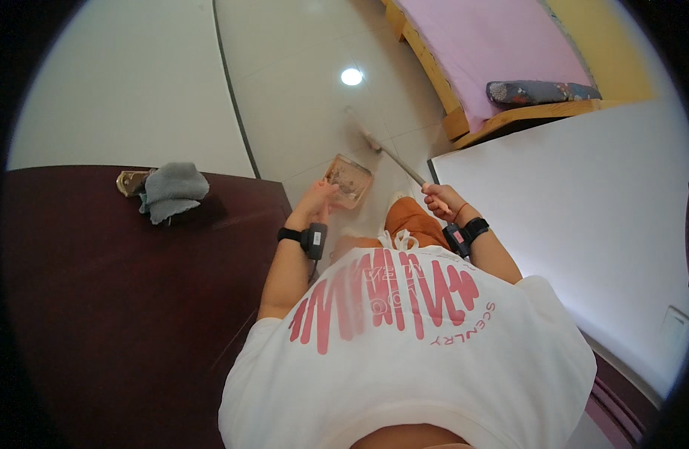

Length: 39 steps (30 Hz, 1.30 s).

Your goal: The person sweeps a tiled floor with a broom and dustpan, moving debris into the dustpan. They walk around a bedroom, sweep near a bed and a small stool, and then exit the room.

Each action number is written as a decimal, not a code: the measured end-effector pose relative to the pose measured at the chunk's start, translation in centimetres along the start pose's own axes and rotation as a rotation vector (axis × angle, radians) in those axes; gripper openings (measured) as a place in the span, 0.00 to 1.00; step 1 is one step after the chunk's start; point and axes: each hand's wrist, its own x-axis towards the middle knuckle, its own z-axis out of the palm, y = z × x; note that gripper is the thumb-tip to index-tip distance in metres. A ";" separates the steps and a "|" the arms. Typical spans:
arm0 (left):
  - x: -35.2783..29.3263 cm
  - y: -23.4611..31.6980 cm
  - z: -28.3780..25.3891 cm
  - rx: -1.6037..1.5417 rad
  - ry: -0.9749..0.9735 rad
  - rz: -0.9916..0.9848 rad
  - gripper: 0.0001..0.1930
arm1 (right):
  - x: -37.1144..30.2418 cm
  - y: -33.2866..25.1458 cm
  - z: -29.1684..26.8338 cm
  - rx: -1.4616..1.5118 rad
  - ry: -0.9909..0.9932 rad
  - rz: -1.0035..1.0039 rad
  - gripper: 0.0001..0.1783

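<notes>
While the right hand (443,202) grips a forward-slanting pole (404,168), the left hand (318,201) grasps a dustpan (354,195) extending ahead and rightward.

The head-worn fisheye looks down, shirt (404,374) close below, tiled floor (284,97) farther off.

Dark brown door (127,299), lower left; grey cloth (177,187) beside gold-coloured fitting (129,184). Wooden bed frame (535,114), upper right; pink sheet (501,45), dark patterned cushion (535,93).
</notes>
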 end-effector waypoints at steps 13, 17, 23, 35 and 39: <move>4.5 5.5 1.4 0.186 -0.128 -0.050 0.15 | 7.5 -6.4 -9.0 0.498 0.271 0.004 0.17; 4.9 2.4 1.1 0.162 -0.196 -0.193 0.15 | 4.0 -2.5 -5.0 0.149 0.371 0.204 0.17; 5.8 3.3 4.7 0.046 -0.212 -0.202 0.14 | -0.9 -2.4 0.7 0.015 0.313 0.440 0.08; 9.5 10.3 6.8 0.066 -0.255 -0.199 0.15 | -3.0 -4.0 1.0 0.026 0.417 0.159 0.08; 10.8 13.6 4.2 0.053 -0.291 -0.246 0.12 | -3.4 -4.7 0.3 0.098 0.511 0.139 0.07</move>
